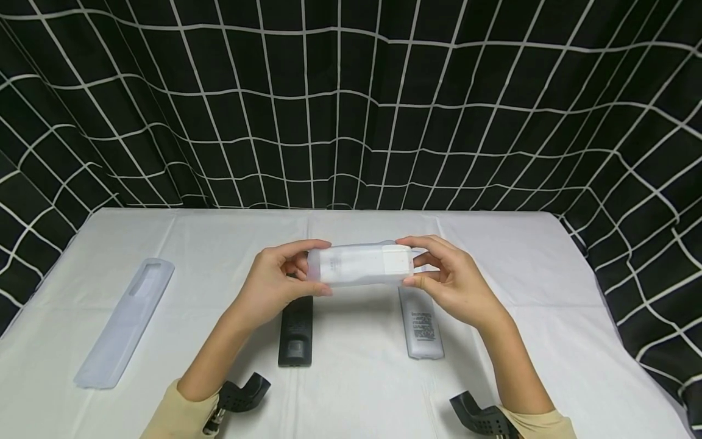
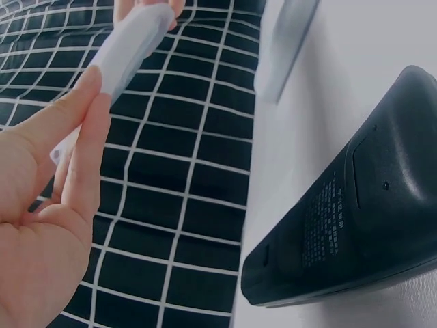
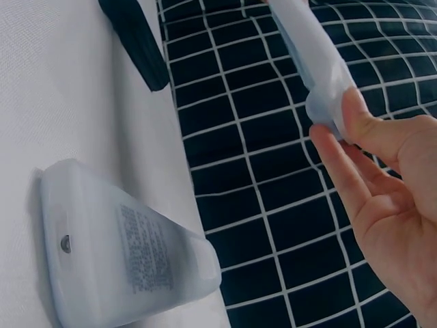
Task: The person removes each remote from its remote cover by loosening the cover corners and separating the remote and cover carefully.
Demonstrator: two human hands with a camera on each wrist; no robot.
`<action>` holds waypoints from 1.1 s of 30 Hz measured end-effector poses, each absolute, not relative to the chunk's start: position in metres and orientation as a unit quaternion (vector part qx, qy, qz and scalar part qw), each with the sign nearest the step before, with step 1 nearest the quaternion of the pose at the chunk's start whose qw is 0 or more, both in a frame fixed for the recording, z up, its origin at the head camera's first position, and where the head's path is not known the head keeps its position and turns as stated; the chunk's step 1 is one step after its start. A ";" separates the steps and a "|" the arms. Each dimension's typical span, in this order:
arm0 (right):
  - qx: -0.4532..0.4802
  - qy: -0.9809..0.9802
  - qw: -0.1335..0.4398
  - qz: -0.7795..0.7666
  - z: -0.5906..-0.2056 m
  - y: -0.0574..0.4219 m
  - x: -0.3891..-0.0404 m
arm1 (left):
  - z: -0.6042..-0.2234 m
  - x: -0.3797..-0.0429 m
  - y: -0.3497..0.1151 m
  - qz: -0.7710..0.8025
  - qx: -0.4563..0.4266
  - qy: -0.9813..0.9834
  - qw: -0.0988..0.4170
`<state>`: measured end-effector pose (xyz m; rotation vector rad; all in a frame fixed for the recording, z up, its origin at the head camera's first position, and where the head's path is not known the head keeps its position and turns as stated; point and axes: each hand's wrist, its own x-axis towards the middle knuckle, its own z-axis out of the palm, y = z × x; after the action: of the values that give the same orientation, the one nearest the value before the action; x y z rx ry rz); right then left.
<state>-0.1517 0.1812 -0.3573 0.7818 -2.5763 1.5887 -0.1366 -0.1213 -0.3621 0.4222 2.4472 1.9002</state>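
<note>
Between my two hands is a white remote control in a translucent sleeve, lying crosswise and lifted above the table. My left hand pinches its left end, thumb along the near edge and fingers along the far edge. The right hand grips the other end the same way, where a whitish rectangular patch shows through. Below the left hand, a black remote control lies back up, its printed text visible in the left wrist view. A second white remote control, also sleeved and back up, lies below the right hand.
An unfilled translucent remote sleeve with a rectangular cutout lies slantwise at the left of the white-covered table. A black curtain with a white grid hangs behind the table and at both sides. Black wrist mounts sit at both sleeves.
</note>
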 end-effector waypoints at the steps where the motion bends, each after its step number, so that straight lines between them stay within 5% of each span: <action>1: 0.250 -0.824 0.008 0.508 -0.357 0.181 -0.152 | -0.362 -0.137 -0.121 0.607 0.135 0.783 0.008; 33: 0.269 -0.836 0.034 0.477 -0.356 0.185 -0.152 | -0.360 -0.137 -0.124 0.605 0.139 0.784 0.023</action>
<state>-0.1524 0.1845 -0.3556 0.8266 -2.5711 1.4669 -0.1369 -0.1241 -0.3595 0.4318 2.4270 1.8718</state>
